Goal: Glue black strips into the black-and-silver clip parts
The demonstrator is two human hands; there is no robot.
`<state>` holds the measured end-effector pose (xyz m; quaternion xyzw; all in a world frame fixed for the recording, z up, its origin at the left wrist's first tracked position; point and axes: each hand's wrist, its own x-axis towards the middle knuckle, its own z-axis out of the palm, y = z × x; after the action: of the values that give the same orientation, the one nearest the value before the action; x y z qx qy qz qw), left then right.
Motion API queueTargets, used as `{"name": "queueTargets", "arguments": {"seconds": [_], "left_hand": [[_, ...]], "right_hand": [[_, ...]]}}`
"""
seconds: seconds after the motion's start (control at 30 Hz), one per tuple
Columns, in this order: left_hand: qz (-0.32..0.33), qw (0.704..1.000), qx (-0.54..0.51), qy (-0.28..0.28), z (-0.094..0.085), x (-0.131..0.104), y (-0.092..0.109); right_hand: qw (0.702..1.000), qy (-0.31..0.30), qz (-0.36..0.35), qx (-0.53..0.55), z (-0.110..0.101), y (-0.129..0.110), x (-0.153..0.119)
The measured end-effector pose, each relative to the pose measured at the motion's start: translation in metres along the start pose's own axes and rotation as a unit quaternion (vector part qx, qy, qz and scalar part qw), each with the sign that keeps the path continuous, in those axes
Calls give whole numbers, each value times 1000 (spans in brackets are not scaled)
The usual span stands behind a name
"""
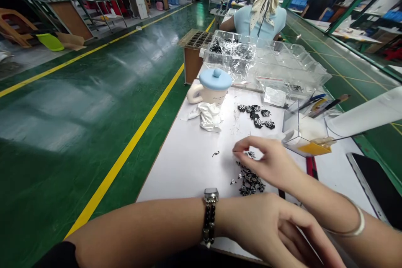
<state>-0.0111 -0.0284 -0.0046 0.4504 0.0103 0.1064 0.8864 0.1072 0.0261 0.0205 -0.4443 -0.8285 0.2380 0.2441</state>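
My right hand [276,163], with a pale bangle on its wrist, is held over a pile of small black and silver parts [251,182]. Its thumb and index finger are pinched together; anything between the tips is too small to make out. My left hand [264,224], wearing a watch and dark beads, crosses the near edge of the table. Its fingers curl toward the bottom right, and their tips are cut off by the frame. A small dark curved piece [215,153] lies left of the right hand, and a single small part [233,182] lies beside the pile.
Farther back are small black clusters [258,123], a crumpled tissue [210,116] and a blue-lidded mug [215,86]. On the right stand a clear pen holder [303,130], a white roll [367,113] and a black phone-like slab [380,188]. Clear trays [282,63] and a seated person [260,16] are beyond.
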Motion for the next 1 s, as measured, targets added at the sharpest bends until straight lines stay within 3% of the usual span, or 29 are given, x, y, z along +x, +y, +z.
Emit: {"name": "queueTargets", "arguments": {"seconds": [0.17,0.33,0.6,1.0], "left_hand": [[60,974,-172,136,-7,7,16],[103,946,-201,233,-18,15,22],[75,946,-189,252,-24,18,19],[38,950,-161,266,-24,17,18]], "right_hand": [[982,179,14,51,-49,16,-46],[962,252,30,99,-57,18,-83],[969,182,-11,165,-50,13,-93],[983,148,-47,94,-51,13,-86]]}}
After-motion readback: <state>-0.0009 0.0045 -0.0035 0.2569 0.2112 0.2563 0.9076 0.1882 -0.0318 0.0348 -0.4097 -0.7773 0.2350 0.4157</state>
